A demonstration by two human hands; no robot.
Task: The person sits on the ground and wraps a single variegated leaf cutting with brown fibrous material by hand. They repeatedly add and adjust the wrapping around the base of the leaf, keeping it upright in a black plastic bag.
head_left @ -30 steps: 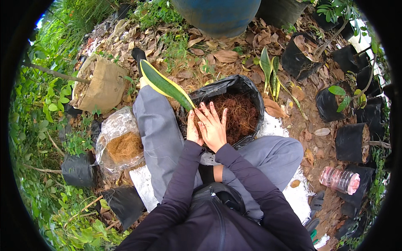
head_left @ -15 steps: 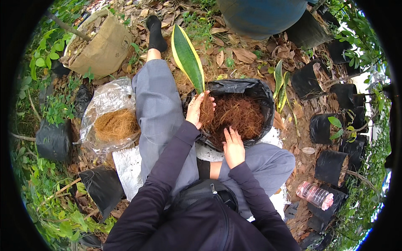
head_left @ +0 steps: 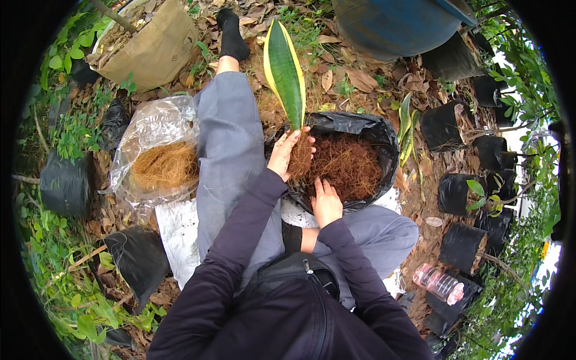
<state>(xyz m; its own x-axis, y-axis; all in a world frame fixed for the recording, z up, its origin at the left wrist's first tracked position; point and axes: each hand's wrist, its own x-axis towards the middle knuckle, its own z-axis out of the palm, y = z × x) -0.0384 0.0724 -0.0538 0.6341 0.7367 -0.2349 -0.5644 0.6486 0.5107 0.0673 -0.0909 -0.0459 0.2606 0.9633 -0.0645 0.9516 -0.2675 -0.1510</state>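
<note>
My left hand [head_left: 285, 153] is closed around the fibre-wrapped base of a snake plant leaf [head_left: 285, 75], green with yellow edges, held upright. The brown root ball [head_left: 301, 157] hangs from that grip at the left side of a black plastic bag [head_left: 389, 144]. Inside the bag lies a heap of dark brown coir and soil [head_left: 349, 167]. My right hand [head_left: 326, 203] rests at the near edge of the heap, fingers extended and touching the coir below the root ball.
A clear plastic bag [head_left: 157, 125] with light coir fibre [head_left: 163, 166] lies beyond my left leg. A blue drum [head_left: 396, 27] stands at the back. Several black grow bags [head_left: 441, 127] line the right, near a pink-tinted bottle [head_left: 438, 283]. A second variegated leaf [head_left: 405, 129] stands beside the black bag.
The leaf in my left hand has shifted slightly right and up in the picture, standing straighter. My right hand has moved a little left, closer to the root ball. The whole view has shifted slightly.
</note>
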